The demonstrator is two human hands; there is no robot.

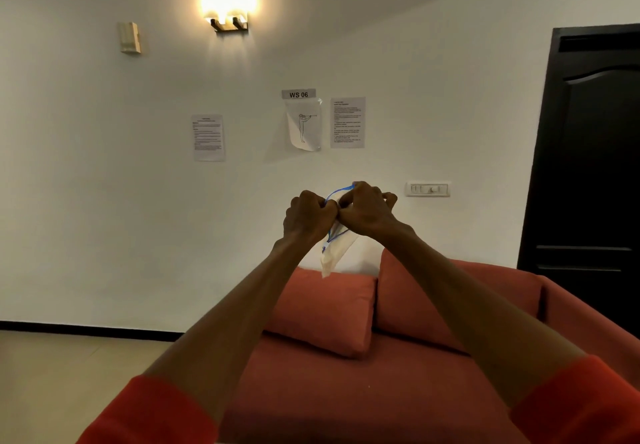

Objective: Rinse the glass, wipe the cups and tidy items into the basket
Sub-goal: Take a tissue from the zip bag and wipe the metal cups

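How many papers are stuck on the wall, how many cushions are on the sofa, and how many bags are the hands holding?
Papers on the wall: 4: left sheet, "WS 06" label, drawing, right sheet
Cushions: 2: left cushion, right cushion
Bags: 1: plastic bag, gripped by left hand and right hand
Total: 7

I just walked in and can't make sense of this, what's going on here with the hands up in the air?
A person in orange sleeves holds both arms out in front of an orange sofa. The left hand and right hand are close together, both gripping a small clear plastic bag with a blue zip edge, which hangs below them. It looks as if they are working at its opening. No glass, cups or basket are in view.
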